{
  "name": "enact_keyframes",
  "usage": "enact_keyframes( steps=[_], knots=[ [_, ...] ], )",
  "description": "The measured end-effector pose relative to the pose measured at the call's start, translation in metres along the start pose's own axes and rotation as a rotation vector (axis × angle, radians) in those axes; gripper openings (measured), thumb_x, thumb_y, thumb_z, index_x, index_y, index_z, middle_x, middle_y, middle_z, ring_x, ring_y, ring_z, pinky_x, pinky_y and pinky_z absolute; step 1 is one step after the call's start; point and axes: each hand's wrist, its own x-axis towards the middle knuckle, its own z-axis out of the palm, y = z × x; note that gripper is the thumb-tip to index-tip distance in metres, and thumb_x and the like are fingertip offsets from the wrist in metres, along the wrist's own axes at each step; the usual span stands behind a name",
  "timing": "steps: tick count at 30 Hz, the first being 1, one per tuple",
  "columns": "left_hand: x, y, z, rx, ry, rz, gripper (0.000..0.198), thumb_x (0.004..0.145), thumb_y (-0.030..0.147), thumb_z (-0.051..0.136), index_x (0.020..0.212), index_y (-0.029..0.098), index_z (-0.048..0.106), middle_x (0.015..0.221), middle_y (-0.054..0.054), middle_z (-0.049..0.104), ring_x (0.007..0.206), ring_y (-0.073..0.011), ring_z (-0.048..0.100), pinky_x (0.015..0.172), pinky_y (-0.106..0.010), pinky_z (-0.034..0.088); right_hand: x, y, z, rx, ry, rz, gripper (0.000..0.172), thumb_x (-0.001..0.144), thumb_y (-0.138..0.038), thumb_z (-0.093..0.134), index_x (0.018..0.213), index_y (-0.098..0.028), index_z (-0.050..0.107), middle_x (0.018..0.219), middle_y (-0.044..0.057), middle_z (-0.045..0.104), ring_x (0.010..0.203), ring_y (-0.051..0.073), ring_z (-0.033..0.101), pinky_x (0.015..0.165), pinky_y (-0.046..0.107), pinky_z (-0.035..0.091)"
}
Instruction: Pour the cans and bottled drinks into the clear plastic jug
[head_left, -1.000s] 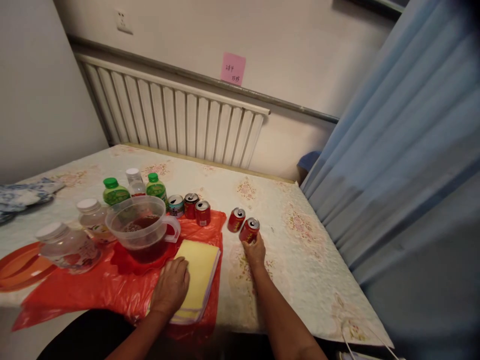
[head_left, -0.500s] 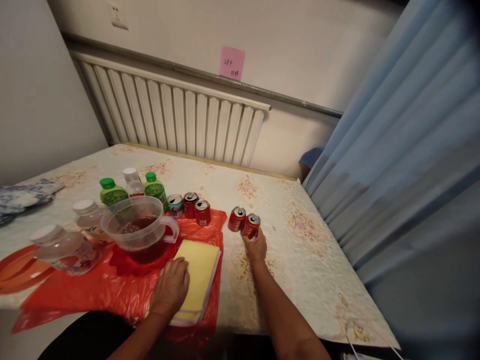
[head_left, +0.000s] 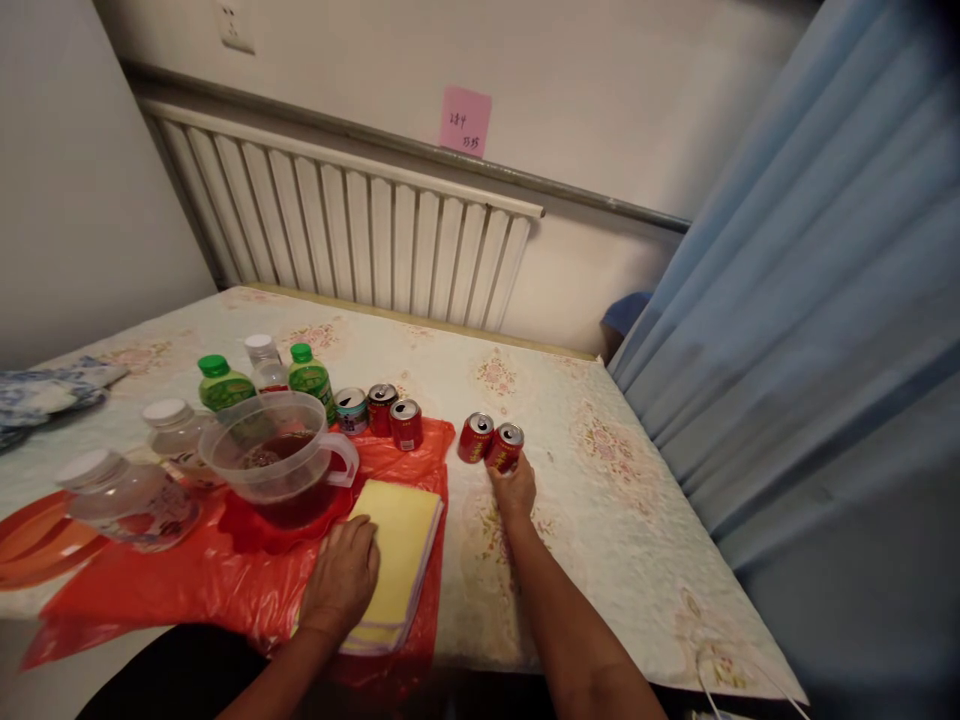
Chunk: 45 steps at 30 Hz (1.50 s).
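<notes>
- My right hand (head_left: 514, 492) is covering the lower part of the held can (head_left: 506, 446), so whether its base is meeting the table (head_left: 600, 560) I cannot tell.
- Its red neighbor, the second can (head_left: 476, 438), is standing upright just to its left; whether the two are touching is too close to call.
- The jug (head_left: 262, 468), filled partway with dark liquid, is blocking part of the bottles behind it and hiding much of the red dish (head_left: 259, 535) beneath.
- The frame's left edge is cutting off the orange tray (head_left: 45, 550) and the patterned fabric (head_left: 45, 395); the bottom edge is cropping a white cord (head_left: 705, 672).
- My right arm is reaching up from the lower edge, nearly straight, and the fingers are wrapping the held can, thumb on its left side; the far fingertips are hiding behind it.
- My left hand (head_left: 341, 575) is lying palm down on the left part of the yellow cloth (head_left: 401, 530), its fingers resting close together, its thumb hard to make out.
- The red sheet (head_left: 187, 595) is spreading under the cloth and dish, its right edge ending just left of the second can.
- Three more cans (head_left: 381, 410) are standing in a row near that sheet's far right corner.
- Flowered tabletop is stretching from the held can right toward the blue curtain (head_left: 795, 330) and back toward the radiator (head_left: 360, 225).
</notes>
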Motion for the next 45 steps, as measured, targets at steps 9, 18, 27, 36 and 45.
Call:
enact_keyframes(
  steps=[9,18,27,36,45],
  knots=[
    [-0.0013,-0.0007,0.0011,-0.01,0.011,-0.005,0.021,0.091,0.02,0.044,0.106,0.017,0.059,0.115,-0.011,0.063,0.107,-0.0271,0.056,0.092,-0.043,0.046,0.0022,0.0034,0.004,-0.006,0.002,-0.008,0.049,0.071,-0.042,0.066,0.114,-0.02,0.059,0.103,0.01,0.069,0.095,0.027,0.06,0.076,0.031,0.042],
    [-0.0002,0.0009,-0.0011,-0.036,0.012,-0.029,0.021,0.09,0.02,0.045,0.105,0.019,0.06,0.115,-0.01,0.064,0.107,-0.0262,0.056,0.092,-0.042,0.045,0.003,0.003,0.0033,-0.007,0.0,0.003,0.056,0.069,-0.041,0.067,0.119,-0.019,0.058,0.106,0.01,0.068,0.096,0.027,0.06,0.077,0.032,0.044],
    [-0.0009,-0.0004,0.0006,-0.015,0.002,-0.011,0.021,0.091,0.02,0.045,0.107,0.018,0.059,0.115,-0.011,0.063,0.108,-0.0265,0.056,0.094,-0.042,0.045,0.0024,0.0026,0.0031,-0.022,-0.003,0.007,0.053,0.07,-0.041,0.069,0.117,-0.019,0.059,0.098,0.009,0.069,0.094,0.027,0.06,0.076,0.031,0.043],
    [-0.0012,-0.0017,0.0028,-0.017,0.003,-0.017,0.02,0.092,0.02,0.045,0.107,0.019,0.058,0.116,-0.01,0.063,0.108,-0.0263,0.055,0.094,-0.042,0.044,0.0026,0.0017,0.0023,-0.023,-0.003,0.01,0.051,0.07,-0.041,0.069,0.115,-0.02,0.06,0.097,0.009,0.069,0.094,0.027,0.06,0.074,0.03,0.042],
    [-0.0008,-0.0005,0.0007,-0.032,0.005,-0.027,0.022,0.091,0.019,0.044,0.107,0.019,0.059,0.116,-0.01,0.063,0.108,-0.0266,0.056,0.093,-0.043,0.045,0.001,0.0023,0.0019,-0.011,-0.002,0.007,0.049,0.071,-0.042,0.067,0.115,-0.02,0.06,0.097,0.008,0.069,0.093,0.026,0.061,0.073,0.03,0.042]
  ],
)
